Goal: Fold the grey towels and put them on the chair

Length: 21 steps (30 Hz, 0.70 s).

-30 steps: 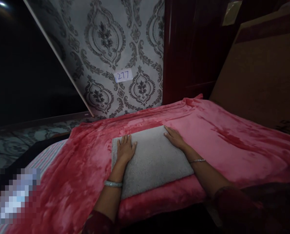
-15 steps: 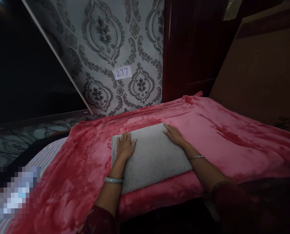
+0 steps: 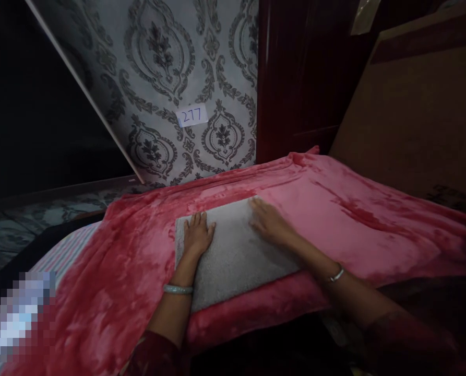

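Note:
A grey rectangular mat with a short-pile surface [image 3: 233, 261] lies flat on a red and pink plush blanket [image 3: 131, 245]. My left hand [image 3: 199, 235] rests on the mat's left part, palm down with fingers spread. Over the mat's upper right part is my right hand [image 3: 270, 222], its fingers stretched out and slightly blurred by motion. Whether the right palm presses on the mat or hovers just above it, I cannot tell. Neither hand grips anything. The right forearm covers the mat's right edge.
Patterned wallpaper [image 3: 158, 57] with a paper label marked 277 [image 3: 192, 115] stands behind. A large dark panel [image 3: 40, 115] leans at left, a cardboard box [image 3: 416, 115] at right. Striped cloth [image 3: 70, 248] shows at the left, beside a pixelated patch.
My right hand has moved inward and left from the mat's upper right corner onto its surface. My left hand stays in place on the mat. The view has shifted slightly.

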Motion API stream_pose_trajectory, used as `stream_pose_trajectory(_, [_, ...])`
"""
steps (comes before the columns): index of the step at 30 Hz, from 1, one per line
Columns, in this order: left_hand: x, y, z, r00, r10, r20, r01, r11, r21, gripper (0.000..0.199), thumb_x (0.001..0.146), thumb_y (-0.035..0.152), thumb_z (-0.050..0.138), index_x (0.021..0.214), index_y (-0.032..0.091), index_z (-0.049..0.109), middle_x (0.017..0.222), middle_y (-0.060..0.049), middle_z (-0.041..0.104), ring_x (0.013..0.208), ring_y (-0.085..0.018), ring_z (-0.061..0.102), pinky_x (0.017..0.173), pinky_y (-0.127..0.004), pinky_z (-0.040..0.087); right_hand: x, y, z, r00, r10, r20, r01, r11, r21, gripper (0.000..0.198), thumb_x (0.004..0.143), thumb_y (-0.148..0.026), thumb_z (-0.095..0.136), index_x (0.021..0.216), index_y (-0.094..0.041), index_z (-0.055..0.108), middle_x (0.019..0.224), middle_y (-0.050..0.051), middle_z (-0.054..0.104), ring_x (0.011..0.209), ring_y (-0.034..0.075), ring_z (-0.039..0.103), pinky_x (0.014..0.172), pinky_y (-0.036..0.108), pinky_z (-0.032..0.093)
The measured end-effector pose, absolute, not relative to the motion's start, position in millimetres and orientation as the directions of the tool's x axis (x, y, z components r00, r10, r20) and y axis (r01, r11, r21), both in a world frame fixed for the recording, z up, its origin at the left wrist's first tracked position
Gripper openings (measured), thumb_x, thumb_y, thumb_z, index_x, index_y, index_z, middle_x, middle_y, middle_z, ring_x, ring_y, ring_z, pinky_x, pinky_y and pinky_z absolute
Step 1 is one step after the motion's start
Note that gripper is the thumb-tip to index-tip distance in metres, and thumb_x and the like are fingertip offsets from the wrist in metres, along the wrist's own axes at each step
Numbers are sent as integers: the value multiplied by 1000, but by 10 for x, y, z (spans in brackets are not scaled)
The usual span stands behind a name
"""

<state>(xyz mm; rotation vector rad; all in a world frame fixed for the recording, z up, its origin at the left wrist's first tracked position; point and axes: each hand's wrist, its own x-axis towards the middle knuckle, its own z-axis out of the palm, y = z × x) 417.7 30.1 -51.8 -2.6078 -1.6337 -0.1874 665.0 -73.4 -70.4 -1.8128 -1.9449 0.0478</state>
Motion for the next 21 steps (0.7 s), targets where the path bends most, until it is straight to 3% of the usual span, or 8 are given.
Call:
stream_pose_trajectory(3, [4177,310,-529,438,888,143,897,-443,3,63,102,44,29,153,9,39,161,-18,36,151,-29,29,123,-53,22,6119,-1035,-748,-224,946,235,921,285,-267,72,100,-53,43,161,-18,27,165,14,22,153,29,19,121,52,24])
stream_pose_trajectory(6, [4176,322,-547,444,880,166,893,-451,0,62,101,44,30,152,9,40,160,-18,38,151,-29,30,123,-53,24,5945,-1197,-859,-268,945,190,921,309,-237,71,99,-55,46,159,-19,33,163,14,26,153,29,20,122,53,21])
stream_pose_trajectory(16, [4204,315,-524,443,884,151,894,-449,7,63,101,43,30,153,9,39,161,-18,35,151,-30,30,122,-53,24,6947,-1505,-1059,168,975,144,942,-115,-316,68,101,-56,34,160,-23,29,165,10,24,152,32,21,118,60,26])
stream_pose_trajectory(21, [4212,300,-516,447,881,157,892,-452,1,63,101,43,29,153,9,39,161,-18,36,150,-30,31,122,-54,25,6815,-1669,-1026,292,906,306,926,-188,-327,65,101,-49,37,159,-20,31,164,14,25,152,38,18,116,63,26])
